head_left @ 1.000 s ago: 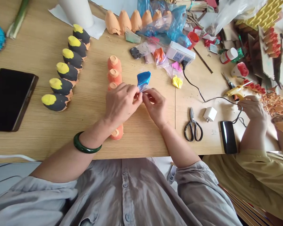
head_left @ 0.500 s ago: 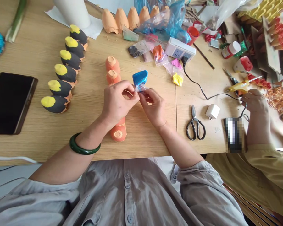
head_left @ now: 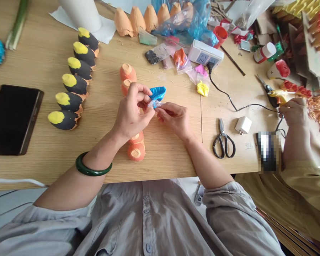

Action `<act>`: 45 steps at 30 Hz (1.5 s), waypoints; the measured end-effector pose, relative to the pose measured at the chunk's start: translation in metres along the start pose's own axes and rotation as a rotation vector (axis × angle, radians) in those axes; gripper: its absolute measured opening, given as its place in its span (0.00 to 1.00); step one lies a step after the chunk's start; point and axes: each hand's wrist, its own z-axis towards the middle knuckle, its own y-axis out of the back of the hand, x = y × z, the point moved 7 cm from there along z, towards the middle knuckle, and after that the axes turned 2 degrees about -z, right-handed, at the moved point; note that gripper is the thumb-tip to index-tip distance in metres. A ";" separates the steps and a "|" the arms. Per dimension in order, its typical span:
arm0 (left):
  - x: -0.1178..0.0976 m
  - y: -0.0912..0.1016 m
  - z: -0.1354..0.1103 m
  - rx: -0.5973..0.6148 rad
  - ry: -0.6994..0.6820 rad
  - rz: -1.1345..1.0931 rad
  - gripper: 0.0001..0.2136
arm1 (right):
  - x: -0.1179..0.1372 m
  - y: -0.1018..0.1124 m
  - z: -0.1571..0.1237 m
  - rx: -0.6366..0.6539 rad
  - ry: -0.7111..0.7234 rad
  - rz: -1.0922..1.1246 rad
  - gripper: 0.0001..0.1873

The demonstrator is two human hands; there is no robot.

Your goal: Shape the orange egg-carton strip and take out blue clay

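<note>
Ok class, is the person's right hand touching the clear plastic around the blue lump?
Touching. The head view shows the right hand with its fingertips pinching the clear plastic gathered below the blue lump.

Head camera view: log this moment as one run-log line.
Left hand: pinches small clear plastic bag | Right hand: pinches same bag | Bag: holds blue clay

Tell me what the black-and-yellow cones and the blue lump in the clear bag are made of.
The black-and-yellow cones look like moulded paper pulp, painted matte; bare orange pulp shows at their rough rims. The blue lump is perhaps soft modelling clay, matte. Its clear bag looks like thin, creased plastic film.
</note>
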 end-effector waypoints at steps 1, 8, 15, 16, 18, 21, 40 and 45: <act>0.001 0.000 0.000 0.009 0.001 0.013 0.15 | -0.002 -0.001 0.000 0.004 -0.033 0.011 0.28; 0.009 -0.002 -0.002 0.086 0.053 0.000 0.17 | -0.006 -0.001 -0.002 -0.104 -0.060 0.041 0.30; 0.002 -0.004 -0.001 0.105 0.037 -0.074 0.15 | -0.007 -0.005 -0.001 0.000 -0.159 0.155 0.32; 0.003 -0.004 -0.001 0.107 0.048 -0.089 0.15 | -0.005 -0.004 -0.001 -0.006 -0.131 0.140 0.32; 0.007 -0.005 -0.001 0.123 0.084 -0.081 0.15 | 0.001 -0.001 -0.002 -0.050 -0.039 0.058 0.30; 0.014 -0.005 -0.003 0.145 0.141 -0.034 0.16 | 0.009 0.002 -0.006 -0.137 0.071 -0.088 0.29; 0.006 -0.005 -0.002 0.125 0.149 -0.110 0.16 | 0.006 -0.005 -0.003 -0.062 0.056 0.073 0.23; 0.001 -0.007 -0.003 0.140 0.132 0.024 0.18 | 0.006 0.003 -0.006 -0.123 0.123 -0.152 0.19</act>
